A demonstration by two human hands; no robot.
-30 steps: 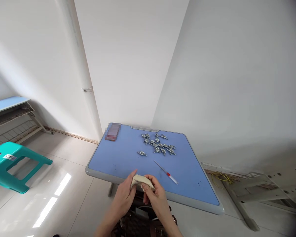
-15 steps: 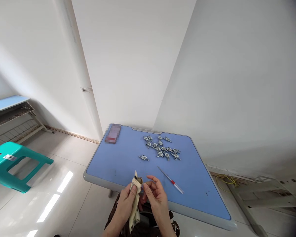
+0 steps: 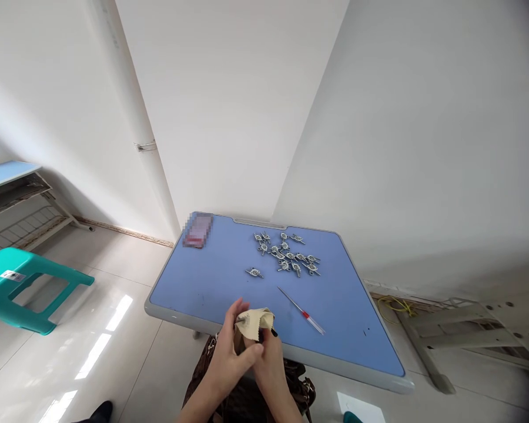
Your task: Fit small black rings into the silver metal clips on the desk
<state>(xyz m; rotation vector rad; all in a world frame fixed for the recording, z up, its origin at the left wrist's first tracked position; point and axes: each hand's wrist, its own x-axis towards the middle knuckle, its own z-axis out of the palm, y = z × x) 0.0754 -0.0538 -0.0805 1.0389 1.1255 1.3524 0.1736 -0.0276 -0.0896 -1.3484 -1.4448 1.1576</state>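
Both my left hand (image 3: 231, 346) and my right hand (image 3: 268, 354) are shut on a folded beige cloth (image 3: 254, 322), held just over the near edge of a blue table (image 3: 203, 285). A small dark tip shows at the cloth's right side. Whatever it belongs to is hidden in the folds. Beyond my hands lies a thin red-handled screwdriver (image 3: 302, 313). Farther off sits a cluster of several small metal parts (image 3: 285, 255), with one lone part (image 3: 254, 272) to its left. A blurred reddish flat object (image 3: 198, 230) lies at the table's far left corner.
A brown patterned bag (image 3: 242, 402) sits below my hands. A teal plastic stool (image 3: 13, 288) stands on the tiled floor at left, beyond it a blue-topped bench (image 3: 9, 182). At right lies a pale metal frame (image 3: 462, 329) with yellow wire. White walls rise behind the table.
The cloth, hanging in a long loose strip from my left hand, is now bunched up between both hands. My right hand has closed on it. The view has shifted slightly.
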